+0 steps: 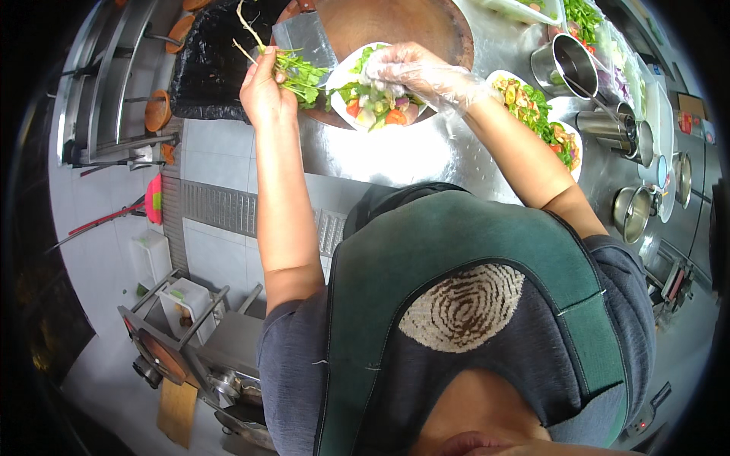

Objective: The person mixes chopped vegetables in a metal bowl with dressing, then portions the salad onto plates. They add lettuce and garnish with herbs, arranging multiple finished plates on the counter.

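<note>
My bare left hand (268, 91) is closed around a bunch of leafy green herbs (305, 80), with pale roots sticking out past the thumb. In a clear plastic glove, my right hand (402, 71) is over a white plate (342, 111) of salad, its fingertips down among the leaves; what they hold is hidden. Tomato pieces (395, 117), greens and pale chunks show on that plate. It overlaps a round wooden chopping block (376, 23). Left of the plate, a cleaver (308, 40) lies flat on the block, partly behind the herbs.
Plates of mixed salad (522, 105) stand on the steel counter (479, 154) at right, beside a steel pot (564, 65), a steel bowl (631, 214) and bagged vegetables (613, 85). A black plastic-lined bin (208, 68) adjoins the block at left.
</note>
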Demonstrator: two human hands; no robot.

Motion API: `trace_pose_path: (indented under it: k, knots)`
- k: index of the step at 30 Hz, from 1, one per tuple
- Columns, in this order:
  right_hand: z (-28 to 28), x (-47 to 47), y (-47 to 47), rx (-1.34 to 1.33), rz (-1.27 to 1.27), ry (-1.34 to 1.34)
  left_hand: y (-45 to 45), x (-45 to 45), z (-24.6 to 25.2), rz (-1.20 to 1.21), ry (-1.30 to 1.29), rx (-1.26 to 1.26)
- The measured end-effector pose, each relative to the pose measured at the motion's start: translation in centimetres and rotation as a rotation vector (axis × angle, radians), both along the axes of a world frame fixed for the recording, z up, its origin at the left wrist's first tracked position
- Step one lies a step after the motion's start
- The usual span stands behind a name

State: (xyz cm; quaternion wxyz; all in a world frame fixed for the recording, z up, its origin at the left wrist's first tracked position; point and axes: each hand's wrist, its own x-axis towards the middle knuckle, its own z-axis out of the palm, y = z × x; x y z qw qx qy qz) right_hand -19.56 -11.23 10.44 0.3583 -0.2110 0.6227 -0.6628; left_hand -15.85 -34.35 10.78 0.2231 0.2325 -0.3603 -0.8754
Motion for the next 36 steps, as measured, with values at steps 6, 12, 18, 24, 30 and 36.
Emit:
trace_pose_path:
  k: [6,12,18,24,30,36]
  knots:
    - [-2.6,-0.3,1.1,0.597,-0.161,0.663,-0.2,0.5,-1.4,-0.054,-0.032,0.059]
    - [-2.4,-1.7,2.8,0.829,-0.433,0.990,0.8,0.4,-2.1,-0.197,-0.037,0.058]
    - [-0.8,-1.4,2.8,0.570,-0.346,0.756,1.8,0.2,-2.0,-0.232,-0.014,0.022]
    - [0.2,-0.1,1.1,0.030,-0.081,0.268,4.0,0.7,-0.2,-0.305,-0.020,0.054]
    - [0.9,0.0,0.1,-0.050,-0.087,0.138,4.8,0.7,-0.6,-0.243,-0.015,0.076]
    - [0.8,-1.7,2.0,-0.032,-0.337,0.108,1.4,-1.1,-3.8,-0.162,-0.023,0.128]
